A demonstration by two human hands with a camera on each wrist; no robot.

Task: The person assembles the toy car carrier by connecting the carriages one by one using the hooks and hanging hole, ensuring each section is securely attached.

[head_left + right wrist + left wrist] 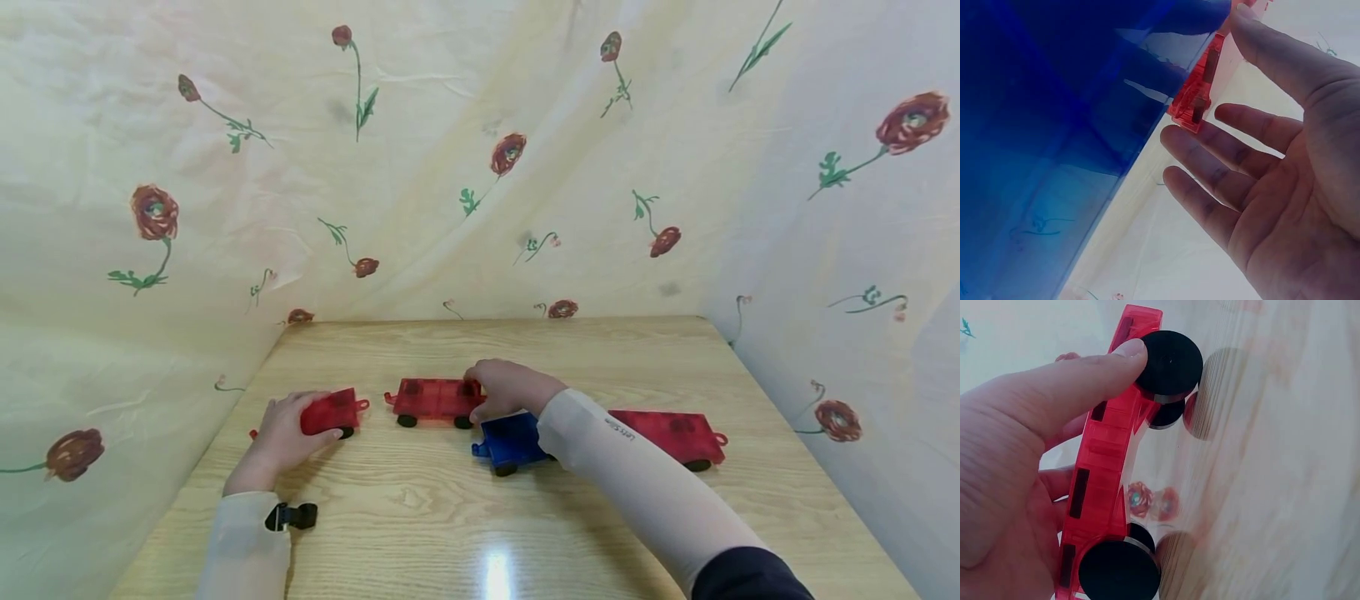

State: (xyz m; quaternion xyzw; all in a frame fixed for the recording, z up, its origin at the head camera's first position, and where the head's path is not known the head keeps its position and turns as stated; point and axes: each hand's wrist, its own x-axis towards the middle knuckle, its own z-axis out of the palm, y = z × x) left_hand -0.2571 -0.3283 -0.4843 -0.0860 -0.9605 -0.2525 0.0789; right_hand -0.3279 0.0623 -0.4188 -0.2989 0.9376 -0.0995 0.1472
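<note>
My left hand grips a translucent red toy train car at the left of the table. In the left wrist view, the thumb lies at a black wheel, with the other fingers behind the car's body. The right hand holds the right end of a second red train car, thumb on the near side and fingers on the far side. A blue train car stands just in front of this hand, partly hidden by the sleeve; it fills much of the right wrist view.
Another red train car stands to the right, partly behind the right forearm. The cars have small hooks or loops at their ends. The wooden table meets a flowered cloth at its back and sides.
</note>
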